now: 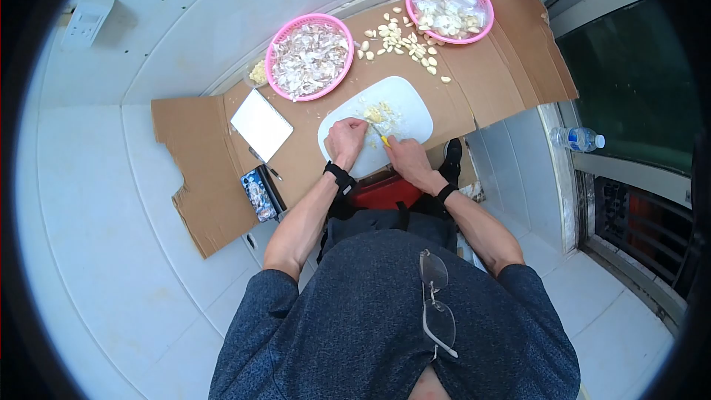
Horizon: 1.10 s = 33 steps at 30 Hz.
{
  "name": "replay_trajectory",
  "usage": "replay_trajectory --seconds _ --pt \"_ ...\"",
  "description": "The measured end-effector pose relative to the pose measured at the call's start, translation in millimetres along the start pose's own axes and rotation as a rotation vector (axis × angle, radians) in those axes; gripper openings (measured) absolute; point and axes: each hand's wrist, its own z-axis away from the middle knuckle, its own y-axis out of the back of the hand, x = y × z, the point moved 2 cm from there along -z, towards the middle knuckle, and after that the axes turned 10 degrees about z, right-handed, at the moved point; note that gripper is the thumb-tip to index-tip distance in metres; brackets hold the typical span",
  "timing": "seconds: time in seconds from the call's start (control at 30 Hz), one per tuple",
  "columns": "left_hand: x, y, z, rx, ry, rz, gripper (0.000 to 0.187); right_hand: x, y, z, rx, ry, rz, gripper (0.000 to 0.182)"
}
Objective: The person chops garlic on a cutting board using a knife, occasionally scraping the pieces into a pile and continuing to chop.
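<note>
A white cutting board (pixel 406 96) lies on brown cardboard, with chopped pale garlic (pixel 378 112) spread over its middle. My right hand (pixel 407 157) is closed on the yellow handle of a small knife (pixel 384 138), whose blade points up and left to the garlic. At the board's left part is my left hand (pixel 348 138), fingers curled together near the knife tip; whatever they hold is too small to make out. Loose peeled cloves (pixel 400 42) lie on the cardboard beyond the board.
Pink baskets hold garlic skins (pixel 309 59) and bagged garlic (pixel 448 11). A small container of chopped garlic (pixel 258 72) touches the left basket. At left are a notepad (pixel 261 126), a pen (pixel 275 173) and a patterned phone (pixel 259 194). A water bottle (pixel 576 139) is at right.
</note>
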Motion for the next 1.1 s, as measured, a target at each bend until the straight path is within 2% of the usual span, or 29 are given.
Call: replay_trajectory --seconds 0.2,0.4,0.57,0.87,1.1 --pt "-14 -1 -5 0.03 -0.021 -0.039 0.022 -7 -5 -4 -0.022 -0.012 -0.017 0.025" --pt "8 -3 8 0.038 -0.049 -0.076 0.02 2 -10 0 -0.019 -0.084 -0.014 0.025" --pt "2 -14 3 0.076 -0.242 -0.05 0.021 5 -2 4 0.012 -0.072 -0.002 0.024" --pt "1 -14 2 0.085 -0.398 -0.149 0.018 9 1 7 -0.014 -0.121 -0.025 0.025" --pt "6 -1 9 0.063 -0.357 -0.159 0.02 4 8 9 -0.014 -0.12 -0.014 0.025"
